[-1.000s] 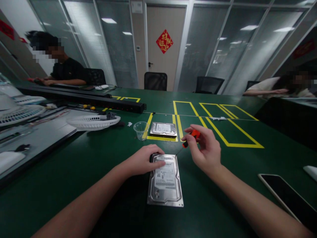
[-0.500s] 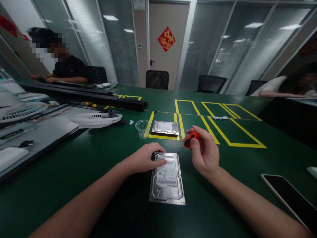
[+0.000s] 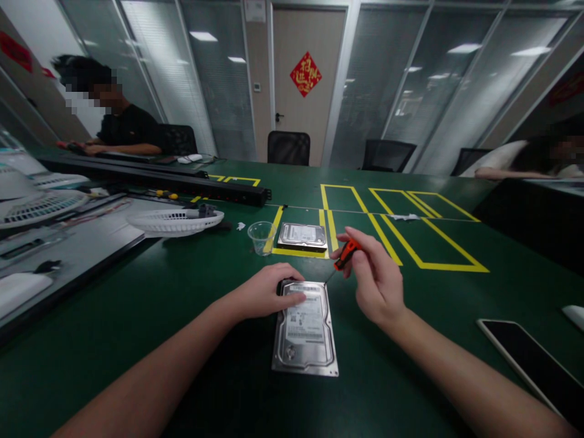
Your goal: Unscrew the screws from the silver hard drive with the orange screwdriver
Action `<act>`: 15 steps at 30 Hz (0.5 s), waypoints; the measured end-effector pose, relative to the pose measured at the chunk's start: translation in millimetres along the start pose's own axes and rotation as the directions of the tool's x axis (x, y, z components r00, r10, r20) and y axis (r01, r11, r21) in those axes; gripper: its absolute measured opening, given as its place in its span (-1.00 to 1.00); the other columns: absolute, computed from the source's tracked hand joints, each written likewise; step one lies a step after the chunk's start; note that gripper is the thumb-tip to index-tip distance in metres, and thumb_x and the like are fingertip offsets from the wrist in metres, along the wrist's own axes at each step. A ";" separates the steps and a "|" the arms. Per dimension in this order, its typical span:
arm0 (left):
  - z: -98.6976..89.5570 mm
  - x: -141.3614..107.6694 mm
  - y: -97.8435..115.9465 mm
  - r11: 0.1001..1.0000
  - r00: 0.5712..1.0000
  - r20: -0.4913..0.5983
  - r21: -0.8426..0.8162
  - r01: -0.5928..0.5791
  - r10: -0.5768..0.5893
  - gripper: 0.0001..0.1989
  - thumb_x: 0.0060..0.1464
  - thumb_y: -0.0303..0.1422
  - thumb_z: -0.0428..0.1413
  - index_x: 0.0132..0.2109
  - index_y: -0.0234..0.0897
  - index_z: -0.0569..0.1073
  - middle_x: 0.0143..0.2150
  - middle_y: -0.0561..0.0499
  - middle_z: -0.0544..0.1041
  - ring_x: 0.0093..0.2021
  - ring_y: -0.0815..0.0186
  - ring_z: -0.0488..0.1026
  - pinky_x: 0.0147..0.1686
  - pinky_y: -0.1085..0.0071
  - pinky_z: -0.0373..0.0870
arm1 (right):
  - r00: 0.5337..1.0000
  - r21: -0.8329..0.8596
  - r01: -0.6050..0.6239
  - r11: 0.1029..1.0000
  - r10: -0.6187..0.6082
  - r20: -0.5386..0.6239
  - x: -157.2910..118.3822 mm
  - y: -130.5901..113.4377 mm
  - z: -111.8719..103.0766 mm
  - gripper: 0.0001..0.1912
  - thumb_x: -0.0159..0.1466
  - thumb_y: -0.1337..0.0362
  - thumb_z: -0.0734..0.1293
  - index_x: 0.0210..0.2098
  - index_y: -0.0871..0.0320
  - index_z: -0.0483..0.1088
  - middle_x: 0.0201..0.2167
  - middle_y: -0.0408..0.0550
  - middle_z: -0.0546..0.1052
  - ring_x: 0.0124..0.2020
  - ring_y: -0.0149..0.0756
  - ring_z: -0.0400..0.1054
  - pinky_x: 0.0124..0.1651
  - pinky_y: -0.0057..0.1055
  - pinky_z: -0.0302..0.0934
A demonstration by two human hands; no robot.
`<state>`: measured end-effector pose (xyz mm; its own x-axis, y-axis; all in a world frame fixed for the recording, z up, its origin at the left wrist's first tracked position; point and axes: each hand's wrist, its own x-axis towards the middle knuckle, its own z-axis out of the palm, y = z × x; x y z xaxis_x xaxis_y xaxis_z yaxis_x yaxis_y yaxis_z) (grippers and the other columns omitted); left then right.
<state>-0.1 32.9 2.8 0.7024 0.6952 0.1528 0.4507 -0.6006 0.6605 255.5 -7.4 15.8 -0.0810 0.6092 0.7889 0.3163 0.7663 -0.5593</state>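
A silver hard drive (image 3: 310, 331) with a white label lies on the green table in front of me. My left hand (image 3: 269, 292) grips its far left part, thumb on the label and fingers over the far edge. My right hand (image 3: 376, 274) holds a red and black screwdriver (image 3: 347, 253) between thumb and fingers. The screwdriver slants down to the left, its tip at the drive's far right corner. Beyond it, a second hard drive (image 3: 302, 235) rests inside a yellow tape outline, beside a clear plastic cup (image 3: 261, 238).
White fan grilles (image 3: 176, 221) and a grey panel (image 3: 91, 243) occupy the left, with a long black bar (image 3: 182, 184) behind. A phone (image 3: 529, 359) lies at the right. One person (image 3: 132, 128) sits far left, another (image 3: 502, 161) far right.
The screwdriver handle has tilted more upright in my right hand, and its fingers have shifted slightly. My left hand keeps its grip on the drive.
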 end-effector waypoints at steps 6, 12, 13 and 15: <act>1.0 -0.2 -1.4 1.000 1.000 -0.008 0.000 -0.010 0.010 -0.71 0.29 -0.19 0.29 0.06 -0.23 0.62 0.03 -0.11 0.64 0.03 0.08 0.58 0.05 0.18 0.47 | 0.999 0.003 -0.035 0.999 0.035 0.005 2.9 -5.4 -0.6 -0.57 0.55 0.33 0.25 0.34 -0.11 0.41 0.11 0.04 0.54 -0.11 -0.19 0.58 -0.30 -0.26 0.53; 0.7 -0.4 -1.2 1.000 1.000 -0.005 -0.004 -0.001 0.001 -0.71 0.29 -0.19 0.30 0.07 -0.21 0.62 0.04 -0.08 0.64 0.03 0.09 0.58 0.04 0.20 0.47 | 0.989 0.031 -0.143 0.989 0.144 -0.024 7.4 -9.7 0.7 -0.69 0.46 0.31 0.43 0.16 -0.07 0.46 0.02 -0.02 0.59 -0.08 -0.17 0.61 -0.28 -0.29 0.53; 0.8 -0.2 -1.4 1.000 1.000 -0.004 -0.002 0.001 -0.001 -0.71 0.29 -0.19 0.30 0.07 -0.21 0.62 0.04 -0.08 0.64 0.03 0.09 0.58 0.04 0.20 0.47 | 0.988 0.048 -0.152 0.987 0.153 -0.015 7.8 -10.2 0.9 -0.68 0.46 0.30 0.43 0.17 -0.08 0.46 0.02 -0.03 0.59 -0.09 -0.18 0.61 -0.28 -0.30 0.52; 1.0 0.0 -2.1 1.000 1.000 -0.007 0.000 -0.001 0.001 -0.71 0.29 -0.19 0.29 0.07 -0.21 0.62 0.04 -0.09 0.64 0.03 0.09 0.58 0.04 0.19 0.47 | 0.988 0.079 -0.153 0.985 0.153 0.016 8.3 -11.3 0.9 -0.65 0.48 0.28 0.41 0.22 -0.10 0.45 0.04 -0.03 0.58 -0.06 -0.18 0.60 -0.30 -0.32 0.50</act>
<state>-0.5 33.7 0.7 0.6993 0.6970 0.1585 0.4496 -0.6012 0.6606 250.4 -10.8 28.4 -0.0467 0.7222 0.6901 0.2491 0.6774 -0.6921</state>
